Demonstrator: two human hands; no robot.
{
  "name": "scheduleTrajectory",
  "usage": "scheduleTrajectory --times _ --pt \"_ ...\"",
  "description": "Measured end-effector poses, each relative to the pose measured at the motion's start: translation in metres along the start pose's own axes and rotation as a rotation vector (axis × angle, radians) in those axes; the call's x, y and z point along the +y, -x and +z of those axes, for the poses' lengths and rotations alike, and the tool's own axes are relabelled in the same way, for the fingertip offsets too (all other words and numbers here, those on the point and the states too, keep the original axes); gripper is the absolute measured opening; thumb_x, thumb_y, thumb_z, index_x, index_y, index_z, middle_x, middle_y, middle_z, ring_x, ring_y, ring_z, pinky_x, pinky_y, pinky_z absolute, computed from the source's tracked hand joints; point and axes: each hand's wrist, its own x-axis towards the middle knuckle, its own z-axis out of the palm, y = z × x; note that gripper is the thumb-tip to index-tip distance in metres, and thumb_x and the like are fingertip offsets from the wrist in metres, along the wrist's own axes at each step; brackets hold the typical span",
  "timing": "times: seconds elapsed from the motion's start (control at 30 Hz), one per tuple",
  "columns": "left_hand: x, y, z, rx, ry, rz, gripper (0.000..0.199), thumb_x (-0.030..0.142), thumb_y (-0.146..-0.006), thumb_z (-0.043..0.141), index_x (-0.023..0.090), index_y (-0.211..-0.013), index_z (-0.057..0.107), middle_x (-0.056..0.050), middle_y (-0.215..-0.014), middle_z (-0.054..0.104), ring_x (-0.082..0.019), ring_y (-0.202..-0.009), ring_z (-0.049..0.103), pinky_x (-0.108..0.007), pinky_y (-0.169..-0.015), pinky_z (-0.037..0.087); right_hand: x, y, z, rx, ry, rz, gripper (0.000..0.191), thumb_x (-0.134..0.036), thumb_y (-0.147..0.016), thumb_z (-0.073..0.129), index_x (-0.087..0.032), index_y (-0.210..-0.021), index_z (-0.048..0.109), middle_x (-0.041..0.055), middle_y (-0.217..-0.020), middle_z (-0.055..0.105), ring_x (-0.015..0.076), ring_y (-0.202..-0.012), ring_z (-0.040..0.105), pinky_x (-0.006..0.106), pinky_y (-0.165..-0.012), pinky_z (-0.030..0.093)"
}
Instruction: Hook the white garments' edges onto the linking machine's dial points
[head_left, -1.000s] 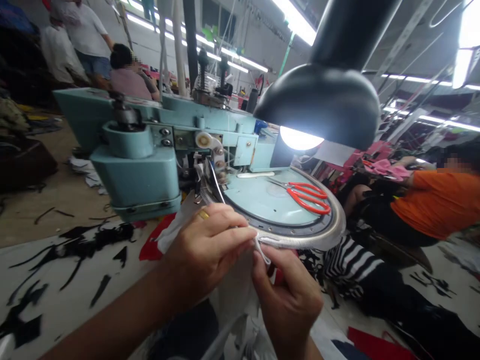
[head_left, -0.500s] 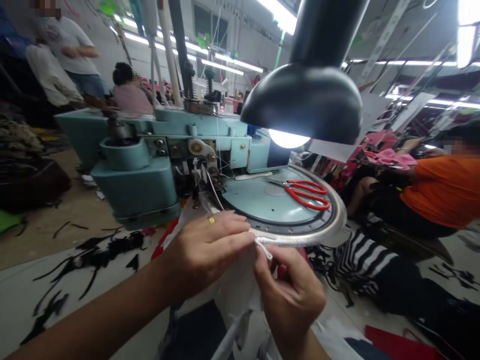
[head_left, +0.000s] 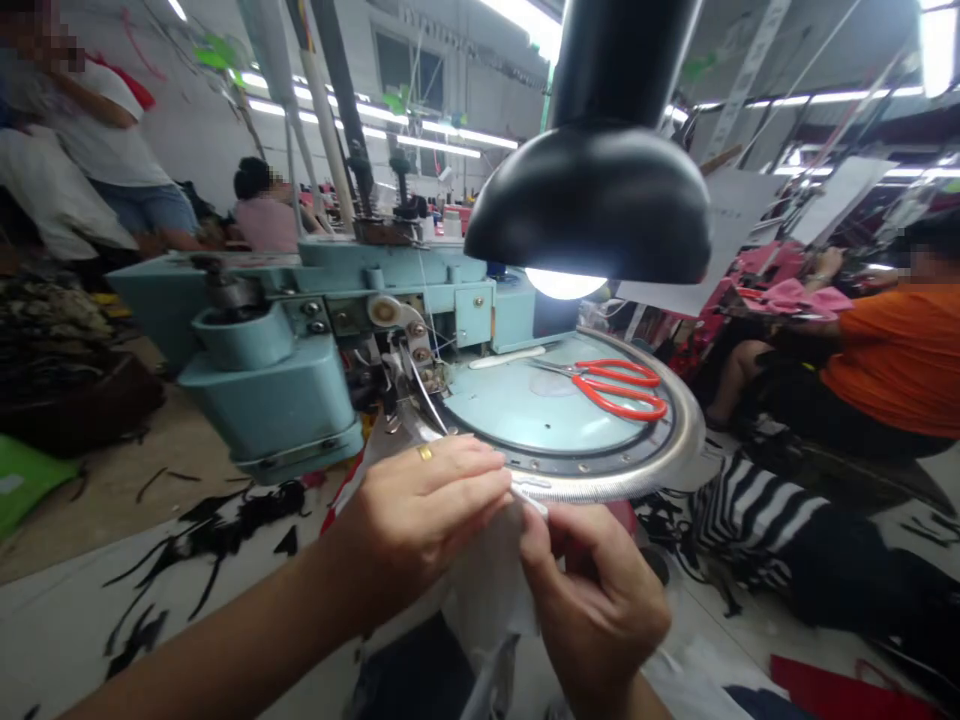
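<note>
White fabric (head_left: 487, 575) hangs from the front rim of a round, toothed metal dial (head_left: 592, 488) on a teal machine (head_left: 274, 400). My left hand (head_left: 427, 505), with a gold ring, lies over the fabric's edge at the rim, fingers together and pressing it. Just to its right, my right hand (head_left: 600, 600) pinches the folded white edge between thumb and forefinger. Red-handled scissors (head_left: 615, 388) rest on the dial's teal plate, beside a thin white tool (head_left: 506, 358).
A black lamp (head_left: 592, 205) hangs low over the dial. A person in orange (head_left: 900, 350) sits at the right; others are at the back left. Black scraps (head_left: 225, 530) litter the floor, and striped cloth (head_left: 757, 515) lies at the right.
The view has shifted slightly. My right hand has moved a little right and down, still pinching the fabric edge; the folded end now shows less above its fingers.
</note>
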Motion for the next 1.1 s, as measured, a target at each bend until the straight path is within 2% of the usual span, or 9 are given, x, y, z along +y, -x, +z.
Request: scheduleTrajectory --times 0.17,0.3,0.43,0.53,0.7,0.8,0.9,0.97,1.1 --pt "0.0 -0.004 0.0 0.081 0.064 -0.081 0.015 0.01 -0.081 0.074 0.015 -0.094 0.069 -0.005 -0.094 0.074 -0.016 -0.092 0.07 -0.027 -0.093 0.057 0.0 0.001 0.002 -0.002 -0.016 -0.013 0.01 -0.009 -0.081 0.072 -0.018 -0.085 0.07 -0.0041 -0.064 0.066 0.0079 -0.052 0.059 0.019 -0.056 0.05" --pt "-0.002 -0.005 -0.001 0.02 0.124 -0.109 0.015 0.011 -0.083 0.074 0.017 -0.097 0.07 -0.005 -0.097 0.074 -0.016 -0.095 0.07 -0.027 -0.09 0.058 0.001 0.0 0.003 -0.006 -0.056 -0.043 0.012 -0.007 -0.081 0.071 -0.016 -0.087 0.07 -0.0024 -0.067 0.069 0.0083 -0.055 0.063 0.019 -0.058 0.051" --pt "0.0 -0.007 -0.001 0.06 0.133 -0.172 0.013 0.011 -0.079 0.076 0.017 -0.089 0.07 -0.004 -0.093 0.073 -0.015 -0.089 0.07 -0.027 -0.087 0.058 0.001 0.002 0.005 0.051 -0.047 -0.013 0.011 -0.007 -0.08 0.071 -0.017 -0.084 0.071 -0.0022 -0.066 0.069 0.0094 -0.055 0.063 0.02 -0.058 0.052" --pt "0.001 -0.01 0.0 0.04 0.146 -0.138 0.012 0.012 -0.082 0.074 0.017 -0.092 0.071 -0.004 -0.095 0.074 -0.014 -0.091 0.07 -0.027 -0.089 0.057 0.002 0.004 0.007 0.06 -0.069 0.048 0.009 -0.008 -0.08 0.072 -0.017 -0.082 0.071 -0.0029 -0.065 0.069 0.0091 -0.053 0.062 0.02 -0.056 0.051" --pt "0.002 -0.011 0.006 0.096 0.098 -0.126 0.011 0.011 -0.079 0.076 0.017 -0.087 0.07 -0.004 -0.091 0.074 -0.014 -0.085 0.07 -0.026 -0.085 0.058 0.002 0.006 0.009 0.089 -0.128 0.156 0.009 -0.01 -0.08 0.072 -0.019 -0.082 0.072 -0.0028 -0.069 0.072 0.0109 -0.056 0.065 0.021 -0.058 0.054" --pt "0.001 -0.007 0.011 0.1 0.071 -0.018 0.018 0.009 -0.08 0.075 0.016 -0.095 0.071 -0.006 -0.097 0.075 -0.016 -0.091 0.07 -0.032 -0.092 0.058 0.003 0.009 0.011 0.101 -0.141 0.184 0.009 -0.011 -0.081 0.072 -0.02 -0.082 0.072 -0.0031 -0.07 0.073 0.0108 -0.058 0.066 0.02 -0.061 0.055" --pt "-0.002 -0.002 0.013 0.136 0.044 0.052 0.022 0.009 -0.081 0.075 0.016 -0.102 0.071 -0.006 -0.099 0.075 -0.018 -0.095 0.07 -0.034 -0.092 0.06 0.004 0.014 0.015 0.119 -0.164 0.234 0.008 -0.013 -0.082 0.072 -0.021 -0.083 0.073 -0.0026 -0.073 0.074 0.0114 -0.062 0.068 0.02 -0.065 0.056" --pt "-0.004 -0.002 0.013 0.146 0.03 0.064 0.022 0.01 -0.082 0.075 0.016 -0.103 0.071 -0.007 -0.099 0.075 -0.019 -0.095 0.07 -0.034 -0.09 0.06 0.004 0.018 0.018 0.148 -0.175 0.272 0.006 -0.015 -0.082 0.072 -0.02 -0.082 0.073 -0.0024 -0.073 0.075 0.0116 -0.062 0.069 0.019 -0.065 0.056" --pt "-0.004 -0.005 0.011 0.093 0.034 0.034 0.019 0.01 -0.082 0.074 0.016 -0.1 0.071 -0.006 -0.097 0.074 -0.017 -0.092 0.07 -0.03 -0.086 0.059 0.004 0.022 0.023 0.148 -0.235 0.344 0.004 -0.018 -0.084 0.071 -0.018 -0.08 0.073 -0.0009 -0.07 0.074 0.0127 -0.061 0.068 0.021 -0.064 0.056"
